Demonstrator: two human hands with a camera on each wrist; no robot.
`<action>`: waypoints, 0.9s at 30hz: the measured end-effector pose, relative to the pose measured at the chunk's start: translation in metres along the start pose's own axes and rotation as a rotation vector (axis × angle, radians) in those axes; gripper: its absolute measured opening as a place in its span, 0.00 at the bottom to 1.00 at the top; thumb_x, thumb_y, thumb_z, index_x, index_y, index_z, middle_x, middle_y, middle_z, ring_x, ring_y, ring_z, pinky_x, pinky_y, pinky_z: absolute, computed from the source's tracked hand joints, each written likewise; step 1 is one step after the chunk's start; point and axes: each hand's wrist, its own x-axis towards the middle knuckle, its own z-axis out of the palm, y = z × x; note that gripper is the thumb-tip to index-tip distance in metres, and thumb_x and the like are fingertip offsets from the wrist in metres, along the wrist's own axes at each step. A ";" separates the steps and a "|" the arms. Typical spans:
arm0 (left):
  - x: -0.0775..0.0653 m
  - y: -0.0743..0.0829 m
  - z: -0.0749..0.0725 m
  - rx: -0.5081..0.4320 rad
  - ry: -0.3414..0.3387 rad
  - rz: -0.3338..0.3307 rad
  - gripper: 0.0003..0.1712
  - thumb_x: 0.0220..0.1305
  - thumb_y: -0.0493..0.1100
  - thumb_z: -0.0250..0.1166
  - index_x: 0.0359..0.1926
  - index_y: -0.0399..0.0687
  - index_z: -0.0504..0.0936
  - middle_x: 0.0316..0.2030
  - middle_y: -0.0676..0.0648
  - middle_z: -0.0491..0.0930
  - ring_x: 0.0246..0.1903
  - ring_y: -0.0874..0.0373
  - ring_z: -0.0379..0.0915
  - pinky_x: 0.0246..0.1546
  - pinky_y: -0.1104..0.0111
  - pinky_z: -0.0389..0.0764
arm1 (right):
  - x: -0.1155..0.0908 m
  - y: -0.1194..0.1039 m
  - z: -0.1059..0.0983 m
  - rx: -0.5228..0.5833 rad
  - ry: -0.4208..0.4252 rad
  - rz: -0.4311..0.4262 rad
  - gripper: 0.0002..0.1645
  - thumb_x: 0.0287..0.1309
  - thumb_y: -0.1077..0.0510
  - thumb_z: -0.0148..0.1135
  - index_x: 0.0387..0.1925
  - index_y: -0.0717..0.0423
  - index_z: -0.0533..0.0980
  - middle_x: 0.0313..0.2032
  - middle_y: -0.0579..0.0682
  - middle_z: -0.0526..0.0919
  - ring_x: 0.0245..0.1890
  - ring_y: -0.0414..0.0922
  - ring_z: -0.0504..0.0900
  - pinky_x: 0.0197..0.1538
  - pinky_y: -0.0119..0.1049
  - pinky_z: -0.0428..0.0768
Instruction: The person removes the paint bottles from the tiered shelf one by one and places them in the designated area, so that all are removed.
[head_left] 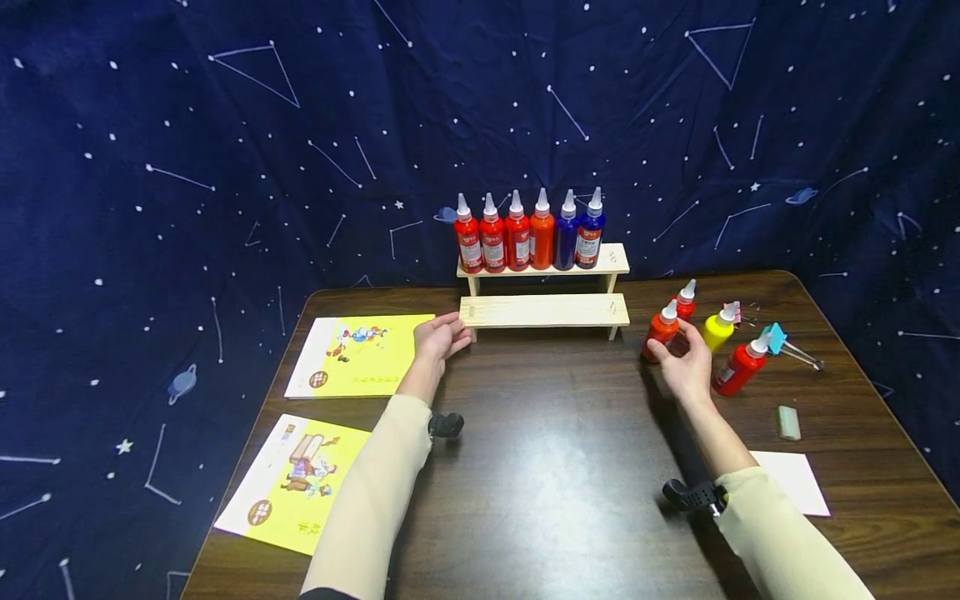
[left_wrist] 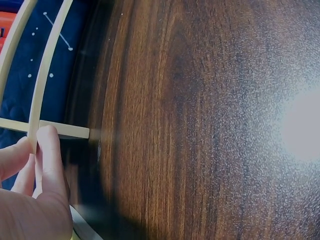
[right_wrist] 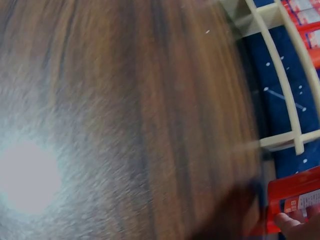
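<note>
1. Red-orange bottle [head_left: 658, 328] at two o'clock, gripped by the right hand [head_left: 688, 368]!
2. Left hand [head_left: 439, 337] pinches the wooden rack [head_left: 543, 310], twelve o'clock; a tug could tip it.
3. Stray knuckles could topple the yellow bottle [head_left: 717, 332].

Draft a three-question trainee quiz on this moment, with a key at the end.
1. How many bottles stand on the upper shelf?
2. True or false: the right hand is holding the yellow bottle.
3. What is the left hand gripping? (a) a yellow booklet (b) the lower shelf (c) the white paper

Key: 1. Six. 2. False; it holds an orange-red bottle. 3. b.
</note>
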 end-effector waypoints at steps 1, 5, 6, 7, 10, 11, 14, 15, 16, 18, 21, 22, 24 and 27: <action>0.000 0.000 0.000 0.000 0.000 0.001 0.16 0.62 0.32 0.63 0.52 0.39 0.81 0.34 0.43 0.82 0.33 0.55 0.83 0.42 0.65 0.85 | 0.000 0.003 0.000 -0.007 -0.001 0.002 0.30 0.57 0.66 0.65 0.60 0.69 0.67 0.51 0.70 0.75 0.48 0.61 0.76 0.57 0.52 0.75; 0.000 -0.001 0.000 0.002 -0.002 0.004 0.16 0.62 0.32 0.63 0.52 0.39 0.81 0.35 0.42 0.82 0.34 0.55 0.83 0.41 0.65 0.86 | 0.001 0.011 0.000 -0.016 -0.006 0.014 0.31 0.57 0.65 0.65 0.61 0.68 0.67 0.53 0.70 0.74 0.49 0.62 0.76 0.59 0.53 0.75; 0.000 -0.001 0.000 0.003 -0.002 0.004 0.16 0.62 0.32 0.63 0.52 0.39 0.81 0.36 0.42 0.82 0.34 0.55 0.83 0.40 0.66 0.86 | 0.002 0.012 0.000 -0.016 -0.007 0.017 0.31 0.57 0.64 0.65 0.61 0.68 0.66 0.53 0.70 0.74 0.50 0.63 0.76 0.60 0.53 0.74; 0.000 0.000 0.000 0.005 -0.002 0.003 0.16 0.63 0.32 0.63 0.52 0.39 0.81 0.36 0.41 0.82 0.35 0.54 0.83 0.40 0.66 0.86 | 0.002 0.013 0.000 -0.010 -0.010 0.021 0.31 0.58 0.64 0.65 0.61 0.67 0.66 0.54 0.70 0.74 0.51 0.63 0.76 0.61 0.54 0.74; 0.000 0.000 0.000 0.002 -0.002 -0.002 0.16 0.63 0.32 0.62 0.52 0.39 0.81 0.37 0.40 0.82 0.37 0.53 0.83 0.39 0.67 0.86 | 0.003 0.014 0.000 -0.018 -0.021 0.028 0.32 0.59 0.63 0.64 0.63 0.66 0.65 0.55 0.70 0.73 0.53 0.64 0.75 0.62 0.54 0.73; 0.000 0.000 0.000 0.002 -0.002 -0.005 0.16 0.63 0.32 0.62 0.52 0.39 0.81 0.38 0.40 0.82 0.38 0.52 0.83 0.38 0.67 0.86 | 0.003 0.013 -0.001 -0.025 -0.026 0.033 0.32 0.59 0.62 0.64 0.63 0.65 0.65 0.56 0.69 0.73 0.53 0.64 0.75 0.62 0.54 0.72; 0.000 0.000 0.000 -0.002 0.000 -0.012 0.16 0.63 0.32 0.62 0.52 0.39 0.81 0.38 0.40 0.82 0.40 0.51 0.82 0.38 0.68 0.86 | 0.003 0.012 -0.002 -0.039 -0.042 0.049 0.34 0.59 0.62 0.64 0.65 0.64 0.64 0.57 0.68 0.72 0.54 0.63 0.75 0.63 0.53 0.72; 0.000 0.000 0.000 -0.001 0.000 -0.012 0.16 0.63 0.33 0.63 0.52 0.39 0.81 0.38 0.40 0.82 0.41 0.51 0.82 0.38 0.68 0.86 | 0.002 0.011 -0.002 -0.044 -0.045 0.057 0.34 0.59 0.62 0.64 0.65 0.63 0.64 0.58 0.68 0.72 0.54 0.63 0.75 0.63 0.53 0.72; 0.000 0.000 0.000 0.000 0.000 -0.011 0.16 0.63 0.33 0.63 0.52 0.39 0.81 0.38 0.41 0.83 0.41 0.51 0.82 0.38 0.68 0.86 | 0.002 0.010 -0.003 -0.047 -0.047 0.065 0.35 0.59 0.62 0.64 0.66 0.63 0.64 0.58 0.67 0.72 0.54 0.63 0.74 0.64 0.53 0.72; 0.000 0.000 0.000 -0.001 -0.002 -0.005 0.16 0.63 0.32 0.62 0.52 0.39 0.81 0.37 0.41 0.83 0.41 0.51 0.82 0.38 0.68 0.86 | 0.001 0.007 -0.004 -0.026 -0.043 0.071 0.36 0.58 0.63 0.64 0.66 0.64 0.63 0.58 0.68 0.72 0.55 0.62 0.74 0.64 0.53 0.72; 0.000 -0.001 0.000 -0.007 -0.007 0.008 0.16 0.63 0.32 0.62 0.52 0.38 0.81 0.36 0.41 0.83 0.40 0.51 0.83 0.38 0.67 0.86 | -0.002 0.000 -0.004 0.009 -0.008 0.070 0.35 0.57 0.65 0.64 0.66 0.64 0.64 0.57 0.67 0.73 0.54 0.60 0.75 0.62 0.53 0.73; 0.000 -0.001 0.000 -0.010 -0.008 0.010 0.16 0.63 0.32 0.62 0.52 0.38 0.81 0.35 0.41 0.83 0.40 0.51 0.83 0.38 0.67 0.86 | -0.003 -0.003 -0.005 0.017 0.013 0.061 0.35 0.56 0.65 0.64 0.65 0.64 0.65 0.57 0.66 0.74 0.54 0.59 0.75 0.61 0.53 0.74; 0.000 -0.001 0.000 -0.015 -0.007 0.012 0.16 0.63 0.31 0.62 0.52 0.37 0.81 0.34 0.41 0.82 0.39 0.51 0.83 0.39 0.67 0.86 | -0.005 -0.007 -0.005 0.010 0.069 0.036 0.33 0.55 0.65 0.65 0.63 0.63 0.68 0.55 0.63 0.76 0.52 0.56 0.76 0.59 0.49 0.78; -0.002 0.000 0.000 -0.011 -0.006 0.017 0.16 0.63 0.32 0.62 0.52 0.38 0.81 0.34 0.42 0.82 0.37 0.53 0.83 0.39 0.67 0.86 | -0.009 -0.015 -0.006 -0.020 0.199 -0.057 0.28 0.52 0.62 0.67 0.57 0.60 0.74 0.51 0.58 0.79 0.49 0.54 0.77 0.51 0.36 0.82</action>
